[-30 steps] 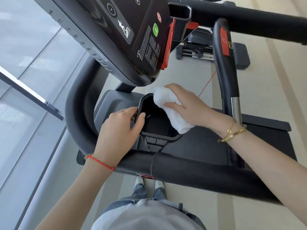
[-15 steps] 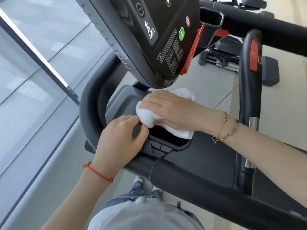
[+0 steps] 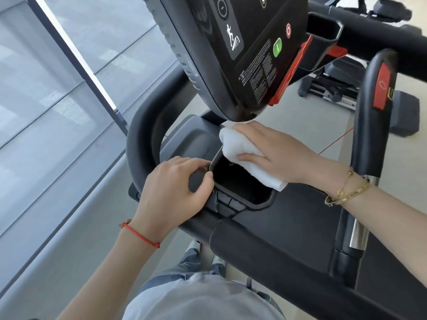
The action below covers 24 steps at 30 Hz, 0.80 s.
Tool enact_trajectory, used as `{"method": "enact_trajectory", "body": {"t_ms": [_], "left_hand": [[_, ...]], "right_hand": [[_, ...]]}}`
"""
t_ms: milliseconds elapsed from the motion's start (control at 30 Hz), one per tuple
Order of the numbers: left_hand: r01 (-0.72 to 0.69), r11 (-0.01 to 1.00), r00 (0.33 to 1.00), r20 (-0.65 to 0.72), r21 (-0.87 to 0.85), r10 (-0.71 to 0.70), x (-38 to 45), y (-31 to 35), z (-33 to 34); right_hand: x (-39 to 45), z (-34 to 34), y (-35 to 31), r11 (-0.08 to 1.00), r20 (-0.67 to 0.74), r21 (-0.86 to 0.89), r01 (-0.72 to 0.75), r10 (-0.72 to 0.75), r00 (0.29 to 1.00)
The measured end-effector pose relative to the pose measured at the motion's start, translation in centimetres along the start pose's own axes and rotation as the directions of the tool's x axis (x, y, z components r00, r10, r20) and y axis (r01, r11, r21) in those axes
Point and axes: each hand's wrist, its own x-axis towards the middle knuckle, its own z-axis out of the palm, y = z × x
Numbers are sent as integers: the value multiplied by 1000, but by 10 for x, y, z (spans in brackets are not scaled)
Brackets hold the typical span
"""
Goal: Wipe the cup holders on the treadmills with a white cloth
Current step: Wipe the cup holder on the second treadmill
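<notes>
We cannot see the floor of the cup holder (image 3: 240,181); its inside is deep in shadow, and its far right rim lies hidden under the white cloth (image 3: 242,155). The console (image 3: 242,54) overhangs the far end of the cloth and cuts off its upper edge. The palm of our right hand (image 3: 272,153) and whatever of the cloth lies beneath it are out of sight.

The cloth is folded into a thick pad. Its long axis runs diagonally, from the upper left by the console down to the lower right, where one corner rests on the dark deck beside the holder. It lies along the holder's far rim. Our right hand presses it flat, fingers extended and close together on top, thumb against the near fold.

Our left hand (image 3: 175,190) rests at the holder's left rim, fingers curled, the thumb and forefinger tips touching that edge. A red cord bracelet (image 3: 141,235) circles that wrist.
</notes>
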Motion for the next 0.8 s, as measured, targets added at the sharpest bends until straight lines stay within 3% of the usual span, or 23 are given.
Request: {"method": "enact_trajectory", "body": {"t_ms": [100, 200, 367, 633, 800], "left_hand": [[-4, 1000, 1000, -2, -10, 4, 0, -1, 0], [-21, 1000, 1000, 11, 13, 21, -1, -4, 0], [-12, 997, 1000, 22, 82, 10, -3, -6, 1], [-16, 999, 1000, -14, 51, 17, 0, 3, 3], [-26, 997, 997, 79, 76, 20, 7, 6, 8]], "right_hand": [[9, 4, -10, 976, -21, -118, 181, -185, 983], [27, 18, -19, 879, 5, -268, 393, -407, 913], [32, 16, -22, 840, -11, -270, 470, -491, 871], [18, 11, -11, 969, -55, -187, 164, -177, 983], [2, 13, -16, 994, -177, -65, -87, 74, 981]]}}
